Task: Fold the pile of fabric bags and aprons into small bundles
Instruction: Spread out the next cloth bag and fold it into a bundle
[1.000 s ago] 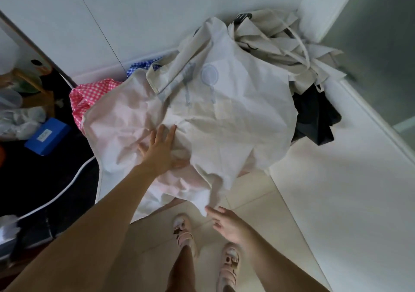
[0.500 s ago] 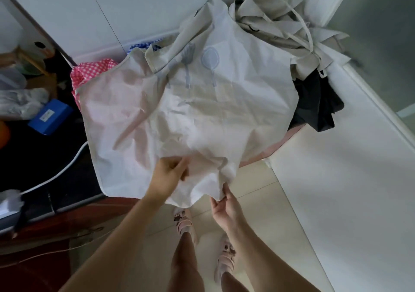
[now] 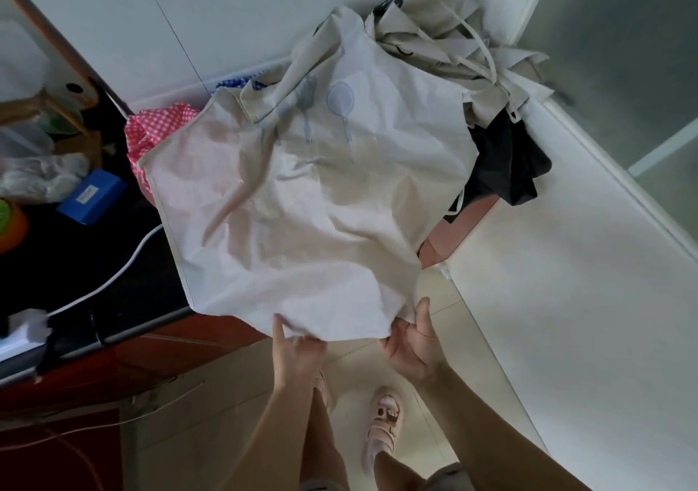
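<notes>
Head view: left hand (image 3: 296, 347) and right hand (image 3: 413, 341) pinch the cream apron (image 3: 302, 207) at its hem — a tug could drag the tote bags (image 3: 423, 29) down.

An apron (image 3: 302, 207) lies spread before me, my left hand (image 3: 294, 354) and right hand (image 3: 415, 347) holding its near edge side by side, bags (image 3: 434, 37) heaped behind it on the right, a box (image 3: 92, 195) to its left.

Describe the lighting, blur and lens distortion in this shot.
Head view: soft daylight on the cream cloth apron with grey utensil print; the black countertop is underexposed; wide-angle bending curves the white wall edges; the grey glass door at right looks motion-smeared.
</notes>
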A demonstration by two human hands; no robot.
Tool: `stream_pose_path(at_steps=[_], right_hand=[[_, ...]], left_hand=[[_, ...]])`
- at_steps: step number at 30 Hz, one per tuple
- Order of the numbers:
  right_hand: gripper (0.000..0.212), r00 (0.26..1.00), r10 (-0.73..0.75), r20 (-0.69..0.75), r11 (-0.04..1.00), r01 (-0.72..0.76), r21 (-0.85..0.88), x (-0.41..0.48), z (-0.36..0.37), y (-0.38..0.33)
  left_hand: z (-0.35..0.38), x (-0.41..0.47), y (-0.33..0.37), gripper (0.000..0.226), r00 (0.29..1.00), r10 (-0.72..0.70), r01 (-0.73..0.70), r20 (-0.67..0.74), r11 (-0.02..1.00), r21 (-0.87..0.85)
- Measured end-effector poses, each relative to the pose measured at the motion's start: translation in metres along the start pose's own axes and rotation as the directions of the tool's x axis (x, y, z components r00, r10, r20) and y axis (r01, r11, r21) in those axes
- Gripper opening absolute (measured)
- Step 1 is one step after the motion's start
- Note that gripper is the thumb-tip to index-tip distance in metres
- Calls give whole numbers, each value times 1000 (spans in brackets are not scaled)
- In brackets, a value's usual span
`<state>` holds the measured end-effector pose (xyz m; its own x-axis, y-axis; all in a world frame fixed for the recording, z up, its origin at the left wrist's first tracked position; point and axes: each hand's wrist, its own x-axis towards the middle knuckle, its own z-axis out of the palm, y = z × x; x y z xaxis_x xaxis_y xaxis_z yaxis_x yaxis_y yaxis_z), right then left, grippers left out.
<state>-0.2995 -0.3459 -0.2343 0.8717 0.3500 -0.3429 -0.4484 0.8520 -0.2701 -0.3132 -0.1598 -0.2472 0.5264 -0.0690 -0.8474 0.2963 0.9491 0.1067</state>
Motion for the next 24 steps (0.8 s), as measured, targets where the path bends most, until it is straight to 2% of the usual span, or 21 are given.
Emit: stream_pose_path(at_steps=[1, 3, 4, 6, 8, 9, 11, 13, 15, 17, 19, 20, 21, 22, 23, 24], right_hand=[[52, 1000, 14, -8, 1000, -14, -18, -3, 0, 1], [50, 997, 67, -38, 997, -68, -19, -1, 2, -5], [52, 993, 100, -54, 994, -97, 58, -1, 4, -8], [52, 970, 42, -239, 989, -6, 150, 1, 7, -18], [48, 895, -93, -437, 971, 179, 160, 4, -7, -41], [58, 860, -134, -492, 959, 237, 153, 7, -16, -52], [90, 858, -117, -500, 958, 230, 171, 10, -28, -69], [94, 866, -72, -494, 978, 157, 133, 7, -37, -79], [83, 859, 20, -511, 992, 48, 120, 5, -34, -77], [55, 831, 57, -553, 996, -10, 89, -2, -35, -72], [27, 796, 5, -605, 1000, -8, -2, -13, -35, -63], [20, 781, 30, -624, 999, -15, 29, -17, -31, -61], [19, 766, 39, -642, 999, -35, 19, -19, -27, -63], [17, 737, -19, -676, 995, 80, 59, -22, -24, -64], [16, 718, -70, -692, 980, 179, 87, -26, -17, -65], [13, 666, -165, -728, 966, 257, 17, -25, -11, -67]], left_hand=[[4, 2, 4, 57, 999, -14, 18, 49, 996, -83], [13, -6, 10, 42, 997, 60, -57, 46, 996, -65], [14, -10, 13, 43, 991, 122, -120, 46, 992, -46], [19, -24, 23, 45, 982, 186, -187, -23, 982, -42], [17, -36, 24, 35, 956, 267, -274, -119, 961, -46], [16, -45, 23, 28, 949, 283, -297, -141, 951, -86], [12, -56, 28, 26, 907, 349, -385, -234, 914, -126], [2, -61, 28, 20, 868, 406, -450, -287, 887, -105], [-13, -59, 30, 3, 830, 400, -446, -390, 894, -32], [-25, -55, 30, 19, 779, 404, -413, -480, 906, 92], [-33, -58, 32, 16, 741, 398, -410, -541, 906, 104], [-35, -63, 30, 8, 725, 383, -418, -573, 905, 76], [-35, -64, 29, 12, 698, 408, -443, -588, 892, 93], [-36, -61, 30, 27, 656, 506, -527, -560, 838, 140], [-30, -65, 32, 41, 638, 564, -547, -525, 811, 206], [-25, -63, 34, 48, 614, 597, -548, -516, 793, 266]])
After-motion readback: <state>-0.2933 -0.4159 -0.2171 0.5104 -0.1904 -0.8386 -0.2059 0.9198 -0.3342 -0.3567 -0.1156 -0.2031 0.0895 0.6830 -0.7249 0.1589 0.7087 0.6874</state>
